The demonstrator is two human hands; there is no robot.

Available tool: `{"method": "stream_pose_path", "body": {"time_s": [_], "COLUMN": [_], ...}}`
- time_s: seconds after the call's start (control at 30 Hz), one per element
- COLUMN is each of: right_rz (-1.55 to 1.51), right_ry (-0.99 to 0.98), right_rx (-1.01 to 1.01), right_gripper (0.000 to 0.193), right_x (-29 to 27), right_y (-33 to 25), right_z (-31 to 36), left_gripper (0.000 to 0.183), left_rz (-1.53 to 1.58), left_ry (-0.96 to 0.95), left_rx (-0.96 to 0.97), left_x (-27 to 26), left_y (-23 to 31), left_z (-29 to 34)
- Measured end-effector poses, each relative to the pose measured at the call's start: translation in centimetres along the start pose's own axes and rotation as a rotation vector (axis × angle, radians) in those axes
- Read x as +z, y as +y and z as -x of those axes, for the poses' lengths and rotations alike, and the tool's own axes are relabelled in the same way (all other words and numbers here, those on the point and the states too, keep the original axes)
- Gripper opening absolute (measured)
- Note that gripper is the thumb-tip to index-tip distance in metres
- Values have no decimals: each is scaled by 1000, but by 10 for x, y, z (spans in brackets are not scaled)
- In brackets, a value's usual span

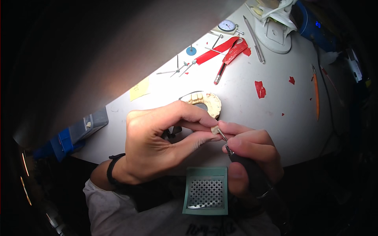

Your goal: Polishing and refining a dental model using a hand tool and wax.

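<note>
Left hand [155,135]: thumb and forefinger closed in a pinch on a small pale piece [214,129]. Right hand [256,147]: fingers wrapped round a dark tool [249,170] in a pen-like hold, its thin metal tip [222,135] aimed at the piece. The hands are together at the fingertips, or very nearly so. Whether the tip bears on the piece or stops just short, and whether it is turning, cannot be told.

Risks, as judged. The piece is tiny and gripped at its edges only — a sideways push from the tip could twist it out of the pinch. A slip of the tip could score the piece or nick the left fingertips, which sit right beside it. Pressing too hard on a thin wall could chip it. If dropped, it may land on the tray [204,211] below or miss it, as the hands are not squarely over it.

Position: the piece lies between the two hands, at the end of the left pinch and just left of the right fingertips — nearer the person than the tooth model [214,104], which rests on the desk [236,106] beyond the left forefinger
</note>
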State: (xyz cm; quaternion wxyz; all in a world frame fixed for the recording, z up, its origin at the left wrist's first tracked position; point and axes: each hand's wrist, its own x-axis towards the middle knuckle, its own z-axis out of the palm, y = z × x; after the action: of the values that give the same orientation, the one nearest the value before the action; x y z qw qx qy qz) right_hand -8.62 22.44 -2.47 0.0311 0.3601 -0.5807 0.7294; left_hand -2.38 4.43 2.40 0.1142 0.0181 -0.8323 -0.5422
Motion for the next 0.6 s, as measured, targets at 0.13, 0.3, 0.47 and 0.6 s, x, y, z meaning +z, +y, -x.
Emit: {"method": "stream_pose_path", "body": {"time_s": [0.13,0.3,0.47,0.6], "right_rz": [19,19,-1,-20], "right_ry": [-41,-34,12,39], "right_rx": [26,1,8,5], "right_gripper": [19,19,20,20], "right_x": [-1,0,1,3], "right_y": [-3,1,2,3], "right_z": [-1,-1,2,3], "left_gripper": [18,17,21,21], "left_rz": [-3,1,-15,-5], "left_ry": [32,30,0,9], "left_rx": [26,26,2,-28], "left_x": [1,1,-1,0], "left_y": [-4,-4,1,1], "left_z": [1,0,0,1]}}
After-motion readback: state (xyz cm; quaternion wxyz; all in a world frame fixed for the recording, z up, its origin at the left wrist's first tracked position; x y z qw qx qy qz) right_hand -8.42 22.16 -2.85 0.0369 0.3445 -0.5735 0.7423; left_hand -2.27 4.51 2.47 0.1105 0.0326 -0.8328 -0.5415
